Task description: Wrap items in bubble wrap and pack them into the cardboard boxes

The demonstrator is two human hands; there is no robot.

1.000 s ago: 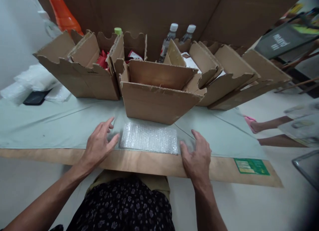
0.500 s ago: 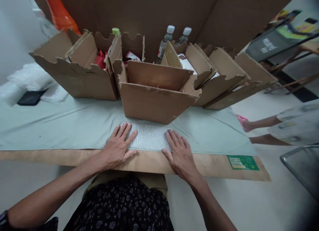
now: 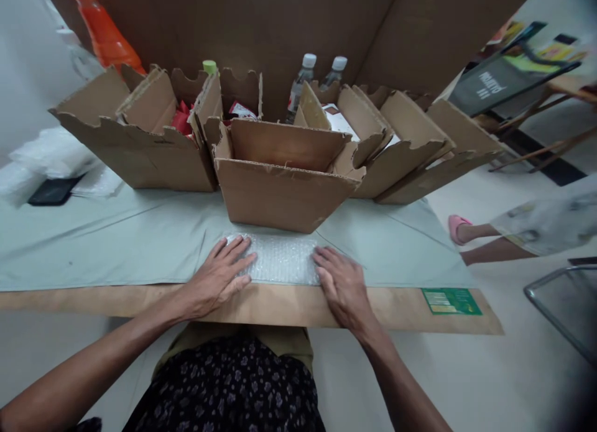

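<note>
A flat piece of clear bubble wrap (image 3: pixel 284 261) lies on the pale green cloth near the table's front edge. My left hand (image 3: pixel 219 276) rests flat on its left end with fingers spread. At the right end is my right hand (image 3: pixel 342 286), slightly blurred, its fingers stretched out and close together; whether they press on the wrap or just beside it I cannot tell. Just behind the wrap stands an open cardboard box (image 3: pixel 286 193), its inside mostly hidden.
More cardboard bins (image 3: pixel 163 158) line the back, some holding red packets. Two clear bottles (image 3: pixel 301 87) and an orange bottle (image 3: pixel 109 37) stand behind. Stacked bubble wrap (image 3: pixel 51 152) and a black flat object (image 3: pixel 53 191) lie left. A person's legs (image 3: pixel 494 242) show at right.
My right hand has shifted slightly to the right along the bubble wrap's end. My left hand stays nearly in place. The whole view has tilted a little.
</note>
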